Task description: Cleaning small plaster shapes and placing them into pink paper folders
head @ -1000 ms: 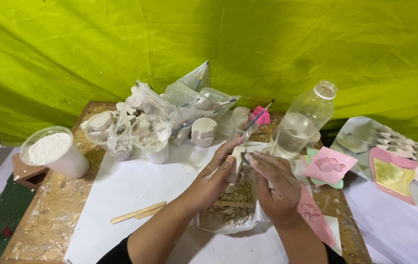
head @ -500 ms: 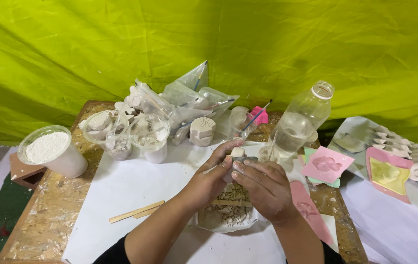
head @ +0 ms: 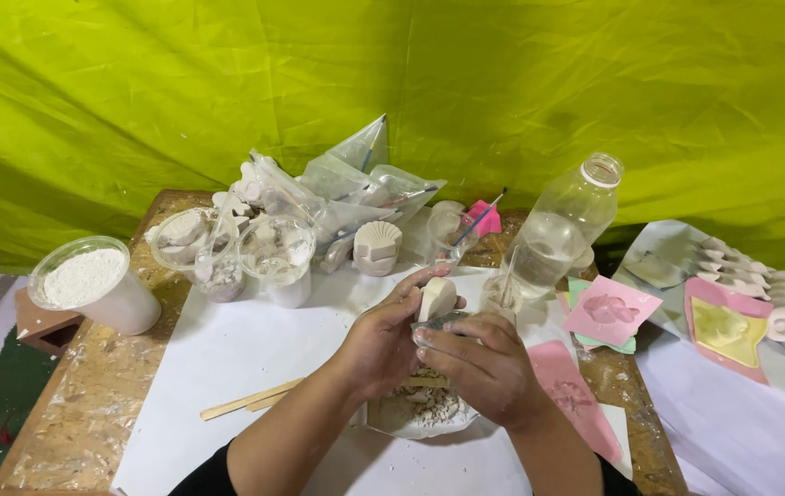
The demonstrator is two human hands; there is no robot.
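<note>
Both hands busy on a small cream plaster cast (head: 437, 298), centre of the frame

Left hand (head: 381, 342) pinches the cast between thumb and fingers, right hand (head: 477, 363) is curled shut around a thin grey metal tool (head: 440, 321) touching its lower edge, all right above a shallow clear dish of white plaster crumbs (head: 420, 411). Clear plastic water bottle (head: 565, 226) upper right, clear tub of white powder (head: 89, 283) far left, flat wooden sticks (head: 247, 400) lower left on the white paper sheet (head: 246, 344)
</note>
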